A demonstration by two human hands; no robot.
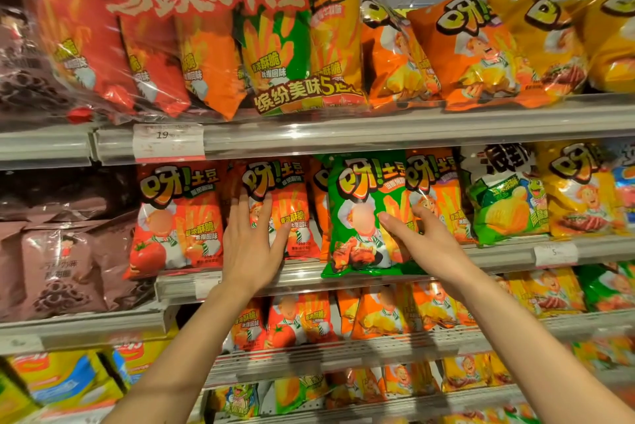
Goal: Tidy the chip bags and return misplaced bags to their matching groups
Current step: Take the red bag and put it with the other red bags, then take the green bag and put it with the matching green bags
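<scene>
1. Green chip bag [357, 217] stands upright on middle shelf [343, 277], long axis vertical, among orange bags.
2. Right hand [426, 241] nearer, at its 3 o'clock edge, fingers pinching it.
3. Left hand [254, 245] at 9 o'clock, flat, open on red bag [292, 207].

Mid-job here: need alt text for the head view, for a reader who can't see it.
On the middle shelf of a snack aisle, the right hand grips a green chip bag standing among orange and red bags, while the left hand presses flat on a red bag. More chip bags fill the shelves above and below.
</scene>
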